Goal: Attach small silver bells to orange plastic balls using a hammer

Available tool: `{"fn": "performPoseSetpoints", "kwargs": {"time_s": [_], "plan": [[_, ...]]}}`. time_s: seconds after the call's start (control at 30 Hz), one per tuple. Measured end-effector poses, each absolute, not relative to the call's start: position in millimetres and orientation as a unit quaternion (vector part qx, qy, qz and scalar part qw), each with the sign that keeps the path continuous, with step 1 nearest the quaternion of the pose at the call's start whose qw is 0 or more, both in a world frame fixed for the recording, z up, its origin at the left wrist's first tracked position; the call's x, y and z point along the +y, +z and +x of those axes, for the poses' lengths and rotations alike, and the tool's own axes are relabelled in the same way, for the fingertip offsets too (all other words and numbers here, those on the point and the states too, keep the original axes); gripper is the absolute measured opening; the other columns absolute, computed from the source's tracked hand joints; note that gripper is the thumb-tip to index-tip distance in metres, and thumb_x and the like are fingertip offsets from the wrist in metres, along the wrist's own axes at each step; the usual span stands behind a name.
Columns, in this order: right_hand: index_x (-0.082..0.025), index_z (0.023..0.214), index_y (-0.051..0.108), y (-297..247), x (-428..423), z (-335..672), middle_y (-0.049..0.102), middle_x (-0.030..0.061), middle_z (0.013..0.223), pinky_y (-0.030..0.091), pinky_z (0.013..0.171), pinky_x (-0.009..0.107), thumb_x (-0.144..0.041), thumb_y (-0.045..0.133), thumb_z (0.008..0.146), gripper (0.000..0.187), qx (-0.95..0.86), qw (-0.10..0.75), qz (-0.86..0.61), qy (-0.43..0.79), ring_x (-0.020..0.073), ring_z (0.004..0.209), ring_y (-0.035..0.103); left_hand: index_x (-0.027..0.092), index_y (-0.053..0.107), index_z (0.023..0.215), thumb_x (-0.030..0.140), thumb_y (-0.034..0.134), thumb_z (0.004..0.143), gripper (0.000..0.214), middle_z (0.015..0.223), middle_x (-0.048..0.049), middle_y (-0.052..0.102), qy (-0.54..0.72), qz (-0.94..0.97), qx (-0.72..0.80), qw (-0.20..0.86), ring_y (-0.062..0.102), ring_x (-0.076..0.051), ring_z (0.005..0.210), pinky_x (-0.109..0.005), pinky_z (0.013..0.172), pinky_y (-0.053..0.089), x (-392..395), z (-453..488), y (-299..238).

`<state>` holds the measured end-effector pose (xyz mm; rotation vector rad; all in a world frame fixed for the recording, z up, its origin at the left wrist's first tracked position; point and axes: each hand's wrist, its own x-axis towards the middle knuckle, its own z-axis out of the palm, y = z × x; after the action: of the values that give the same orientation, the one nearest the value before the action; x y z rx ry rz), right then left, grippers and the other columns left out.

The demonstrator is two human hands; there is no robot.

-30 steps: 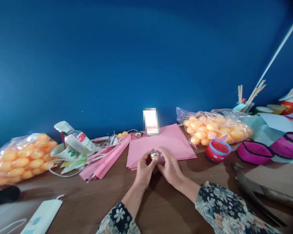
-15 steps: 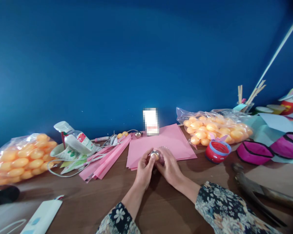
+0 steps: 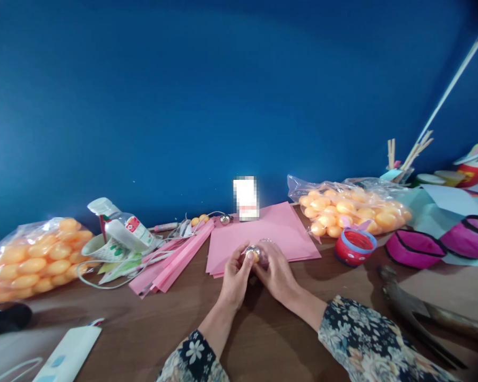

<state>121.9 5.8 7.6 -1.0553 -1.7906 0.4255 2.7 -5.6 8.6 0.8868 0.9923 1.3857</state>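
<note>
My left hand [image 3: 235,278] and my right hand [image 3: 276,270] meet over the near edge of a stack of pink paper sheets [image 3: 263,233]. Both pinch one small round thing [image 3: 253,251], shiny silver with an orange part showing, held just above the sheets. The fingers of each hand are curled round it. Flowered sleeves cover both forearms.
On the brown table lie two clear bags of orange balls [image 3: 32,260] [image 3: 350,209], pink paper strips [image 3: 171,260], a tipped glue bottle [image 3: 121,225], a red and blue cup [image 3: 355,246], magenta paper bowls [image 3: 416,248], a silver bell [image 3: 224,218] and a dark tool [image 3: 406,307] at the right.
The hands have barely shifted. The small round thing has turned between the fingers, so an orange part now shows beside the silver.
</note>
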Motion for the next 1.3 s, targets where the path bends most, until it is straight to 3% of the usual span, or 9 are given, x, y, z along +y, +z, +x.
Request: {"fn": "performPoseSetpoints", "kwargs": {"time_s": [0.33,0.7,0.97,1.3], "plan": [[-0.02,0.107,0.048,0.5,7.4,123.0,0.058,0.01,0.102,0.047,0.081,0.041,-0.022,0.055,0.081,0.027,-0.725,0.506,-0.442,0.152,0.0253,0.097,0.054,0.018,0.059,0.111,0.033,0.071,0.067,0.048,0.107,-0.0095,0.066,0.586,0.388,0.409,0.582,0.061,-0.02,0.098,-0.03,0.085,0.047,-6.1,3.8,13.6],[-0.019,0.118,0.046,0.4,7.6,121.5,0.058,0.0113,0.11,0.046,0.089,0.044,-0.016,0.056,0.078,0.041,-0.725,0.506,-0.439,0.16,0.0253,0.105,0.053,0.016,0.064,0.096,0.04,0.06,0.076,0.031,0.091,-0.0058,0.067,0.569,0.419,0.42,0.569,0.061,-0.015,0.078,-0.025,0.073,0.046,-5.4,2.9,10.6],[-0.019,0.11,0.049,4.7,6.1,121.6,0.06,0.0106,0.106,0.047,0.086,0.042,-0.022,0.055,0.081,0.03,-0.723,0.506,-0.441,0.161,0.0246,0.1,0.055,0.015,0.061,0.103,0.04,0.055,0.08,0.034,0.091,-0.0066,0.066,0.566,0.422,0.4,0.585,0.06,-0.015,0.079,-0.025,0.072,0.046,-7.0,3.8,13.6],[-0.021,0.112,0.049,4.1,6.4,122.1,0.059,0.009,0.107,0.047,0.087,0.042,-0.015,0.054,0.078,0.035,-0.708,0.521,-0.442,0.179,0.024,0.101,0.055,0.017,0.06,0.106,0.032,0.068,0.07,0.04,0.104,-0.008,0.065,0.583,0.414,0.408,0.568,0.06,-0.018,0.094,-0.028,0.083,0.045,-4.1,3.0,11.2]]}}
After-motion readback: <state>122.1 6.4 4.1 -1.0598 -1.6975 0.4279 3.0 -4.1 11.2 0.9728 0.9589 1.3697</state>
